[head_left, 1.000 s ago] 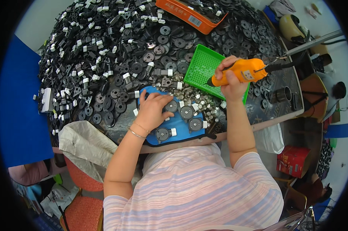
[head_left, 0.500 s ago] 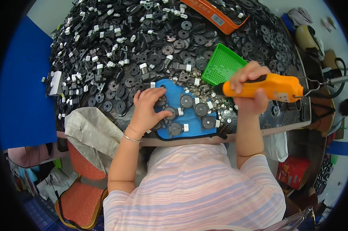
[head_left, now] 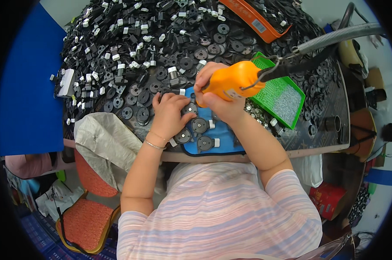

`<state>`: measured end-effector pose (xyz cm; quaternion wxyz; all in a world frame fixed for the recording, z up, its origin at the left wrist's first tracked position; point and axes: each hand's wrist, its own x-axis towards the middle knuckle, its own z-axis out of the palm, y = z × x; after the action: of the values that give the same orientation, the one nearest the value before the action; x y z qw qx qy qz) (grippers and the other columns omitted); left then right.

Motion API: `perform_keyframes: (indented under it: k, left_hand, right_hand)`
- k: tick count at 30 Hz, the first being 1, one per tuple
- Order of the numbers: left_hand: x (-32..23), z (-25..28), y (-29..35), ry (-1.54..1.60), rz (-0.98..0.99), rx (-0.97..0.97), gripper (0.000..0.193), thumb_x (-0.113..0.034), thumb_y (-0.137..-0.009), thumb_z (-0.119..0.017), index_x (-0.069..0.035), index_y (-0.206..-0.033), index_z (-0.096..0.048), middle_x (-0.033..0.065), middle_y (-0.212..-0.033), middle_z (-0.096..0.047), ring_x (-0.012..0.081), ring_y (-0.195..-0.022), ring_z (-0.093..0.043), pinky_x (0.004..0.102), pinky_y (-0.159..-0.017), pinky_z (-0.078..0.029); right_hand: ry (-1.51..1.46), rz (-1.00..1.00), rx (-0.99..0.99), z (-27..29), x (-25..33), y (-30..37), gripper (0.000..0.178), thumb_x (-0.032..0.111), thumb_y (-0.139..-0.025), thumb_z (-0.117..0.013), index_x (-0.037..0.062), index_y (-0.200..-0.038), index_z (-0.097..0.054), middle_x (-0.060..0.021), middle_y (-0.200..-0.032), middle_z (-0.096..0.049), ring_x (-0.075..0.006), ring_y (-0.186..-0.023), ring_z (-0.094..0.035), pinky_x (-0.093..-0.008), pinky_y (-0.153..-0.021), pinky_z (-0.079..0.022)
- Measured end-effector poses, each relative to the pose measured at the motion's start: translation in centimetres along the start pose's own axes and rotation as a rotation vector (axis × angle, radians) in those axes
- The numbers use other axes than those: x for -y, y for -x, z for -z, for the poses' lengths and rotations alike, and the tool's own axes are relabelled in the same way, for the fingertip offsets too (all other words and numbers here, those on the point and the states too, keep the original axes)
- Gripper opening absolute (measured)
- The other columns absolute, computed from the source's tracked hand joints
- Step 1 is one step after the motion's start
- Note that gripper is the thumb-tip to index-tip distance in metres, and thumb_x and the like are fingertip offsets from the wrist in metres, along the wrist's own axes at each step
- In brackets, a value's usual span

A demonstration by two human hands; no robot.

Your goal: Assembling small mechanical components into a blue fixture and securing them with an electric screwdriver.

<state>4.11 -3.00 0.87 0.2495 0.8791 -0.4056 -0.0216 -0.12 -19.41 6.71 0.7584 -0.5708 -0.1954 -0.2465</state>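
On the left side of a blue mat (head_left: pixel 226 131), my left hand (head_left: pixel 172 113) has its thumb and index finger around a round black part (head_left: pixel 190 109). My right hand (head_left: pixel 219 96) is wrapped around an orange electric screwdriver (head_left: pixel 237 80). The tool slants down toward that same part, and its tip is mostly hidden. Other round black parts with white tabs lie on the mat, among them one (head_left: pixel 200 125) below my left thumb and another (head_left: pixel 205 143) near the front edge. My right forearm covers the mat's right side.
A green perforated basket (head_left: pixel 267 96) holding small silvery pieces stands right of the mat, beside loose metal bits (head_left: pixel 257 113). Heaped black parts (head_left: pixel 131 47) cover the back, with an orange tray (head_left: pixel 256 21) among them. A spring-wrapped cable (head_left: pixel 339 39) runs from the screwdriver. Grey cloth (head_left: pixel 107 134) hangs at front left.
My right hand has swung the screwdriver leftward, from beside the green basket to the part at my left hand. My left hand stays at the mat's left side. The view has shifted slightly.
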Motion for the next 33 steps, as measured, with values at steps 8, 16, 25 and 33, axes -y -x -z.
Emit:
perform_keyframes:
  k: [8, 16, 25, 33]
  left_hand:
    - [-0.6, 0.2, 0.0, -0.039, 0.006, 0.007, 0.036, -0.031, -0.072, -0.074, -0.011, -0.102, -0.067, 0.0044, -0.087, -0.065, 0.0226, -0.098, -0.055, 0.0524, -0.100, -0.024]
    - [0.1, -0.2, -0.2, 0.098, 0.018, 0.093, 0.032, -0.026, -0.072, -0.074, -0.006, -0.095, -0.066, 0.0086, -0.086, -0.066, 0.0279, -0.089, -0.058, 0.0411, -0.086, -0.042]
    - [-0.2, 0.1, 0.0, 0.153, 0.048, 0.119, 0.044, -0.024, -0.075, -0.072, 0.000, -0.110, -0.063, 0.0135, -0.094, -0.065, 0.0313, -0.092, -0.058, 0.0385, -0.081, -0.048]
    - [0.2, -0.1, -0.1, 0.227, 0.081, 0.076, 0.053, -0.025, -0.071, -0.076, 0.000, -0.115, -0.061, 0.0165, -0.103, -0.064, 0.0319, -0.096, -0.058, 0.0375, -0.085, -0.047]
  right_hand:
    - [-0.027, -0.162, -0.021, -0.6, -0.8, 0.3, 0.021, 0.009, -0.075, -0.069, -0.0003, -0.088, -0.056, -0.0103, -0.087, -0.054, -0.0140, -0.072, -0.054, -0.0243, -0.059, -0.045]
    - [0.147, -0.068, 0.173, 0.0, -1.3, -0.5, 0.016, 0.004, -0.069, -0.066, 0.0029, -0.082, -0.057, -0.0068, -0.080, -0.058, -0.0161, -0.076, -0.053, -0.0262, -0.065, -0.043]
    - [-0.195, 0.086, 0.147, 2.8, 3.5, -2.2, 0.037, 0.031, -0.081, -0.069, 0.0032, -0.099, -0.054, -0.0100, -0.088, -0.051, -0.0165, -0.065, -0.055, -0.0278, -0.058, -0.046]
    - [0.227, 0.274, -0.430, 11.1, 6.7, 1.9, 0.013, 0.003, -0.080, -0.058, -0.0003, -0.092, -0.053, -0.0110, -0.086, -0.054, -0.0157, -0.066, -0.056, -0.0269, -0.062, -0.047]
